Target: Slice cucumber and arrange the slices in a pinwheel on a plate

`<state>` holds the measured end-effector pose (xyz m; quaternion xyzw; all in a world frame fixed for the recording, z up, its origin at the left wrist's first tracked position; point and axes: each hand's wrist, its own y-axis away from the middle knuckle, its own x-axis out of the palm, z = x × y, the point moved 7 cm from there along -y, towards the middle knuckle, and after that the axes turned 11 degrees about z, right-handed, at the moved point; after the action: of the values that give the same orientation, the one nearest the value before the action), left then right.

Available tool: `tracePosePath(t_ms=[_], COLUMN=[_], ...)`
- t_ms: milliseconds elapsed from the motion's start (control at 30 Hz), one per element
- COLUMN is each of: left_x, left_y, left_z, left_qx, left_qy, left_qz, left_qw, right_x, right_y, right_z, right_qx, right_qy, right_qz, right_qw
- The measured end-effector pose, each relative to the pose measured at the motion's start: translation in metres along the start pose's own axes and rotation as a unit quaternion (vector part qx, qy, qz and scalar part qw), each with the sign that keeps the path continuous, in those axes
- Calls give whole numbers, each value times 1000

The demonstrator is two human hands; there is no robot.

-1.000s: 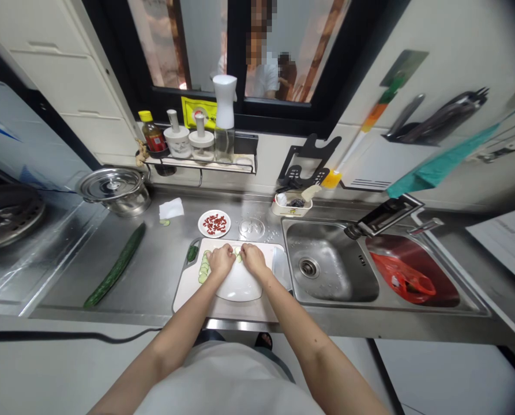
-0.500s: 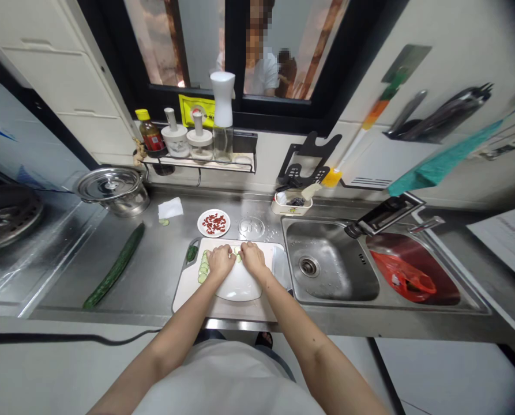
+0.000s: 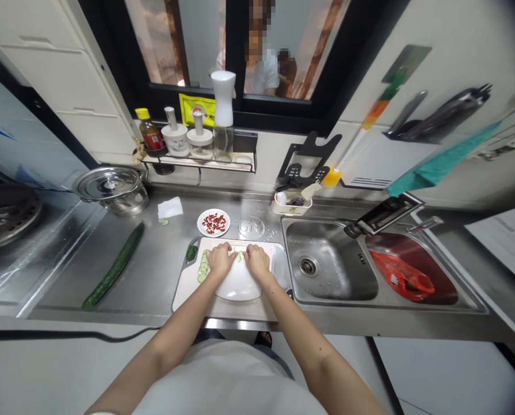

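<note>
Easing right hand [image 3: 258, 262] aside, baring cucumber slices [image 3: 239, 256] on white plate [image 3: 239, 288]; curling left hand [image 3: 220, 260] nearby, with both grips unclear.

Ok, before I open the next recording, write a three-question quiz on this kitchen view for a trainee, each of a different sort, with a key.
1. What lies in the right-hand sink basin?
A) a lidded steel pot
B) a red plastic bag
C) a white paper towel

2. True or false: the long cucumber lies on the counter, left of the cutting board.

3. Fill in: the left hand and right hand are at the far part of a glossy white ____.

Key: 1 B; 2 true; 3 plate.
</note>
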<state>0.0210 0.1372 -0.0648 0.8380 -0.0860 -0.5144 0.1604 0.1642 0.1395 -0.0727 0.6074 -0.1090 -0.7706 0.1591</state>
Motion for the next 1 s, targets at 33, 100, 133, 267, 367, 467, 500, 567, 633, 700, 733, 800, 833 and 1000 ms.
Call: tracePosePath(t_ms=[33,100,133,267,367,467,500,567,633,700,733,800,833,1000], left_x=[0,0,0,1,2,3,4,4,4,4,4,4,4,4], left_y=[0,-1,-1,-2,-4,-5,-5,-6,-7,-7,-7,-7,-7,-7], left_z=[0,0,0,0,1,1,2,2,3,3,3,3,3,3], left_qx=[-2,-5,-5,-10,-17,-17,-18,-23,-26,-26,-27,-28,-28,-21], left_qy=[0,0,0,-2,-5,-7,-7,-7,-5,-3,-3,-3,-3,-1], left_qz=[2,3,2,1,3,3,4,5,6,5,5,4,4,2], left_qw=[1000,1000,1000,1000,1000,1000,1000,1000,1000,1000,1000,1000,1000,1000], right_x=[0,1,0,0,1,3,3,4,4,4,4,4,3,4], right_y=[0,0,-1,-2,-3,-4,-4,-5,-5,-5,-5,-4,-3,3], right_z=[0,0,0,0,-1,-2,-2,-2,-3,-3,-3,-2,-2,0], right_qx=[3,6,6,6,9,5,3,-1,1,2,0,-3,-4,-8], right_qy=[1,5,7,13,18,22,23,25,24,22,22,20,19,13], right_qz=[2,6,6,5,4,3,2,-2,-3,-6,-7,-10,-11,-19], right_qw=[1000,1000,1000,1000,1000,1000,1000,1000,1000,1000,1000,1000,1000,1000])
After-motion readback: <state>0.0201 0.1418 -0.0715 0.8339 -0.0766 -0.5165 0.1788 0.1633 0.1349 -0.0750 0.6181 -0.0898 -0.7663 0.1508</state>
